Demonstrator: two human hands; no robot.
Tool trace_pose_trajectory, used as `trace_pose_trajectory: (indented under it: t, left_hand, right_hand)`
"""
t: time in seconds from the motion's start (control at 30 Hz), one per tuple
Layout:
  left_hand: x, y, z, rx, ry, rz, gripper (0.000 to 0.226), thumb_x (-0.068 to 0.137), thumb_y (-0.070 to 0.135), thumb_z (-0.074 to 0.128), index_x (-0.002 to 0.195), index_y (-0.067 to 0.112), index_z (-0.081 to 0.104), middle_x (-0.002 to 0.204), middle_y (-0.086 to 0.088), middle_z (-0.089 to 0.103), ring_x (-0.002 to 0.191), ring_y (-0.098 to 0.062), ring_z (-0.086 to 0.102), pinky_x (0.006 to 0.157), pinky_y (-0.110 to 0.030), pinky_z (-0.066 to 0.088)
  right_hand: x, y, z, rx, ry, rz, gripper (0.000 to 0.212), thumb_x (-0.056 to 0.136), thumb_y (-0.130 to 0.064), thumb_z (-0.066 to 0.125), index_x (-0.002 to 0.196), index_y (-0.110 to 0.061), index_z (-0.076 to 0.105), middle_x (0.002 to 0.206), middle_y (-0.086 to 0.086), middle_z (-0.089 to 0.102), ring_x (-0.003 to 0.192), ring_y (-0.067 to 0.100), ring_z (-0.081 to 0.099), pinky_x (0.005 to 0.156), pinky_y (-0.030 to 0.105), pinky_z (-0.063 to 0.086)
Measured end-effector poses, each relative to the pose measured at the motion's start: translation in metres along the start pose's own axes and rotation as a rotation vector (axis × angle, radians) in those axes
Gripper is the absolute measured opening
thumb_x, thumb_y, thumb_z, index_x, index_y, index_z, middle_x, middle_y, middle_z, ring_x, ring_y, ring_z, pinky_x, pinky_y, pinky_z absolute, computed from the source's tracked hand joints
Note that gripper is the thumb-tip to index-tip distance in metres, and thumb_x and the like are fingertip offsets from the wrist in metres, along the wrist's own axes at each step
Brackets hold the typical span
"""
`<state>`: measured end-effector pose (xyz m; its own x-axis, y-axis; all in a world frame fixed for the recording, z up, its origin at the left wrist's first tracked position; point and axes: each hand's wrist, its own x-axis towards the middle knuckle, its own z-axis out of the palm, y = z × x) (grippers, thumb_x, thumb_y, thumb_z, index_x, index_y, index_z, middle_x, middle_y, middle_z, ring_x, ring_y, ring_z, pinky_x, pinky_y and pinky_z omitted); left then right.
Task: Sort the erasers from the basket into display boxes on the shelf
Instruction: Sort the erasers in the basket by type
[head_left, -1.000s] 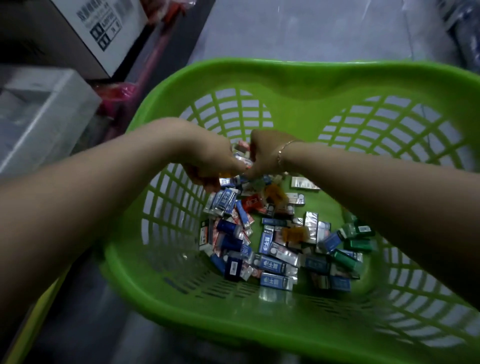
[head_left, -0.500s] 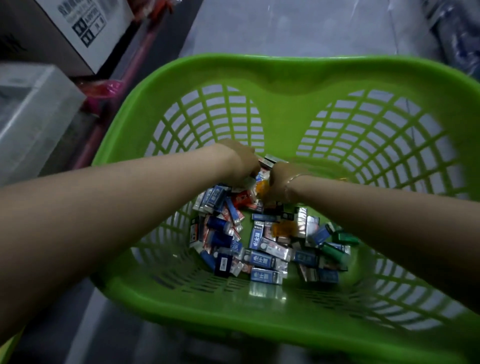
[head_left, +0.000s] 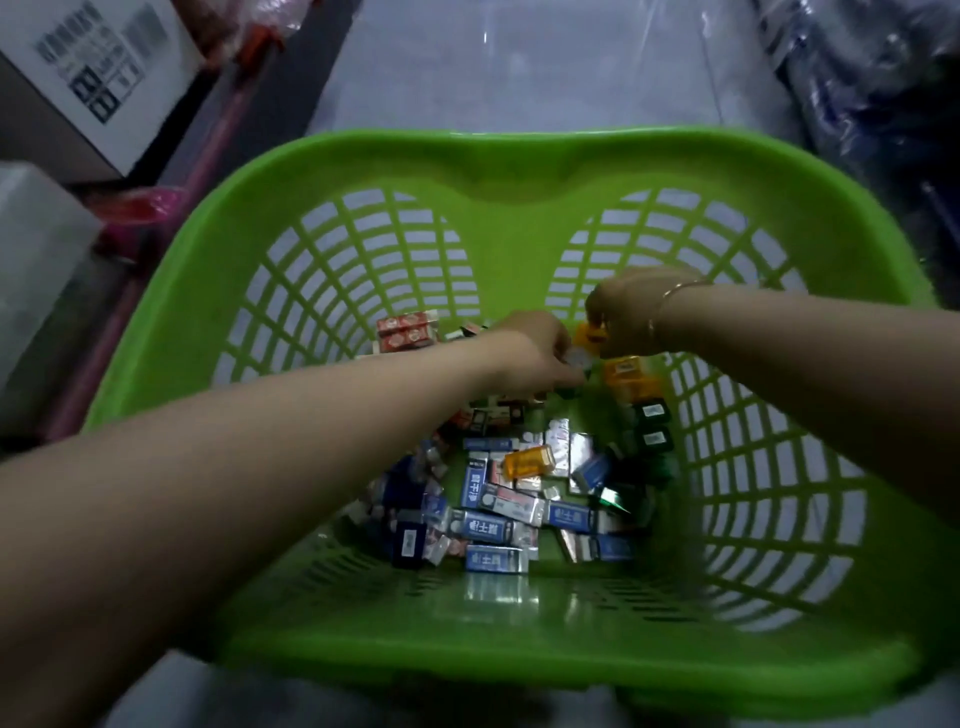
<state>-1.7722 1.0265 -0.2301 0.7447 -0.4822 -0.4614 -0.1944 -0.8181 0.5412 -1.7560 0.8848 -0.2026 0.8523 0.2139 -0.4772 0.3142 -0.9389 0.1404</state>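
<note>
Head view: right hand fingers pinch an orange eraser above the green basket; left hand fingers curl among the erasers just beside, grasp unclear.

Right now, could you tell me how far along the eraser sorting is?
Nothing visibly sorted yet: no display box is in view. In hand: the right hand holds an orange eraser above the heap, while the left hand reaches into the pile; its grip is unclear. Left: a large mixed pile of erasers still lies in the green basket.
</note>
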Motion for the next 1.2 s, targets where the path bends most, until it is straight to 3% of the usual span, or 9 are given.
trace_pose_trajectory:
  t: [0.27,0.4,0.53,0.67,0.8,0.9,0.93,1.03,1.2]
  left_hand:
    - [0.029,0.011,0.038,0.376,0.146,0.149,0.032,0.090,0.039,0.058,0.103,0.011,0.064,0.110,-0.012,0.064,0.098,-0.031,0.062,0.064,-0.030,0.037]
    - [0.021,-0.012,0.024,0.615,0.266,0.283,0.036,0.096,0.039,0.046,0.122,0.017,0.054,0.121,-0.009,0.051,0.099,-0.030,0.059,0.062,-0.033,0.037]
    - [0.016,-0.028,0.021,0.743,0.217,0.319,0.035,0.100,0.031,0.039,0.132,0.024,0.049,0.120,-0.009,0.049,0.096,-0.029,0.060,0.061,-0.035,0.041]
    - [0.016,-0.033,0.015,0.787,0.178,0.271,0.028,0.099,0.030,0.042,0.121,0.017,0.054,0.112,-0.009,0.053,0.092,-0.029,0.061,0.056,-0.032,0.038]
    - [0.011,-0.041,0.004,0.801,0.119,0.206,0.021,0.097,0.024,0.045,0.107,0.013,0.060,0.098,-0.004,0.052,0.082,-0.024,0.059,0.060,-0.033,0.049]
    - [0.009,-0.041,-0.002,0.744,0.164,0.187,0.024,0.095,0.028,0.047,0.108,0.014,0.061,0.098,-0.003,0.050,0.079,-0.023,0.059,0.065,-0.035,0.054]
    - [0.010,-0.039,-0.001,0.718,0.182,0.209,0.027,0.095,0.032,0.046,0.114,0.016,0.059,0.105,-0.005,0.051,0.085,-0.026,0.060,0.066,-0.035,0.053]
    - [0.015,-0.031,0.009,0.723,0.084,0.297,0.039,0.097,0.038,0.043,0.134,0.026,0.046,0.130,-0.006,0.043,0.100,-0.028,0.059,0.063,-0.031,0.044]
    - [0.016,-0.031,0.020,0.871,0.049,0.293,0.034,0.099,0.035,0.040,0.121,0.013,0.052,0.127,-0.013,0.044,0.093,-0.032,0.061,0.066,-0.037,0.048]
  right_hand:
    - [0.007,-0.005,0.016,-0.271,-0.013,-0.130,0.032,0.085,-0.031,0.060,0.114,-0.018,0.059,0.119,0.007,0.061,0.109,0.027,0.059,0.084,0.032,0.048]
    - [0.005,0.001,0.023,-0.242,0.026,-0.121,0.034,0.089,-0.033,0.054,0.117,-0.014,0.057,0.124,0.008,0.054,0.107,0.029,0.058,0.071,0.029,0.040]
    - [0.006,-0.003,0.020,-0.252,-0.084,-0.034,0.035,0.088,-0.029,0.059,0.120,-0.014,0.056,0.124,0.007,0.054,0.112,0.028,0.056,0.079,0.031,0.045]
    - [0.004,-0.008,0.015,-0.233,-0.208,0.031,0.040,0.084,-0.031,0.065,0.120,-0.018,0.053,0.122,0.003,0.057,0.111,0.024,0.057,0.084,0.031,0.045]
    - [0.004,-0.010,0.005,-0.099,-0.258,0.085,0.040,0.083,-0.025,0.065,0.119,-0.012,0.052,0.114,0.007,0.059,0.099,0.024,0.059,0.072,0.028,0.044]
    - [0.006,-0.009,0.000,0.025,-0.341,0.007,0.006,0.092,-0.012,0.049,0.093,-0.008,0.052,0.072,0.008,0.050,0.058,0.018,0.047,0.051,0.023,0.039]
    - [0.008,-0.008,0.000,0.067,-0.325,0.054,0.013,0.093,-0.011,0.044,0.082,-0.007,0.051,0.067,0.007,0.045,0.053,0.016,0.042,0.045,0.023,0.036]
    - [0.005,-0.005,-0.003,0.131,-0.249,0.144,0.020,0.092,-0.012,0.046,0.072,-0.009,0.047,0.070,0.006,0.047,0.056,0.015,0.044,0.040,0.020,0.034]
    - [-0.008,-0.007,0.002,-0.031,-0.347,0.137,0.015,0.081,-0.012,0.067,0.086,-0.009,0.053,0.067,0.003,0.042,0.059,0.015,0.044,0.037,0.020,0.038]
